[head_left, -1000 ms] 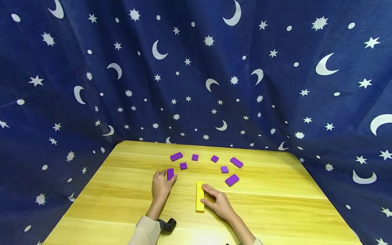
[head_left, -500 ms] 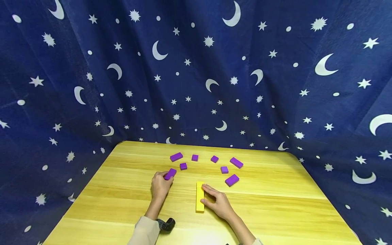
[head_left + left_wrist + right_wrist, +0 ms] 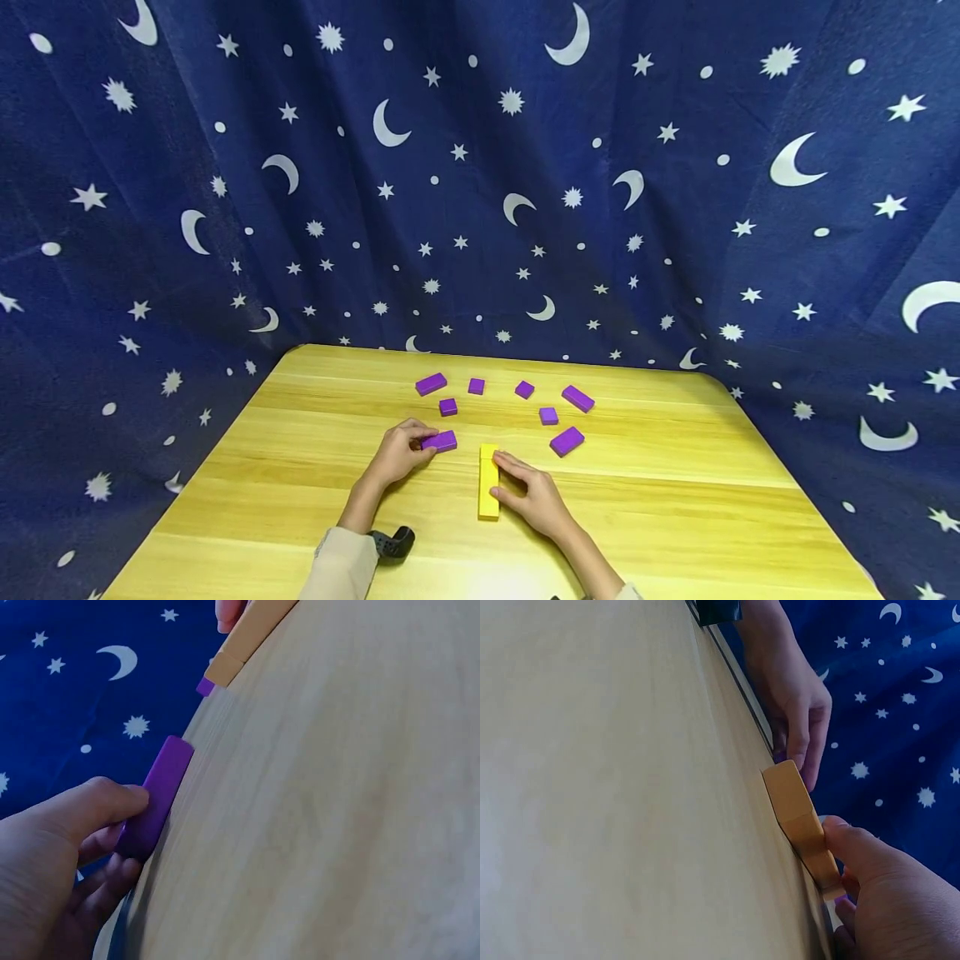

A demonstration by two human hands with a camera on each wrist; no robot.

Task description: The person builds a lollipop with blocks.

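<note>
1. I have a long purple block [image 3: 441, 441] in the left hand [image 3: 401, 454]: the fingers and thumb pinch its left end, and its free end points toward the yellow bar. I cannot tell whether its underside touches the desk.
2. The yellow bar [image 3: 488, 487] sits just to the right of that block, running lengthwise away from me on the desk, with a seam across it near its far end. It reads more orange in my wrist views.
3. My right hand [image 3: 534, 496] rests along the bar's right side, fingers and thumb spread apart and loosely curved. From the right wrist I see the thumb against the bar; the other fingers are partly hidden there.
4. Beyond the left hand I count a small purple cube [image 3: 447, 407], a second small cube [image 3: 476, 386] farther back, and a long purple piece [image 3: 431, 383] to the left of that one.
5. Beyond the right hand lie a long purple slab [image 3: 567, 442], a small block [image 3: 548, 416] just past it, another long slab [image 3: 577, 398], and a small piece [image 3: 524, 389] toward the middle.
6. A dark device [image 3: 393, 543] is on the left wrist, next to a pale sleeve [image 3: 341, 567].
7. Everything lies on a wood-grain desk [image 3: 637, 508], and behind it I see a dark blue curtain [image 3: 480, 183] printed with white moons and stars.
</note>
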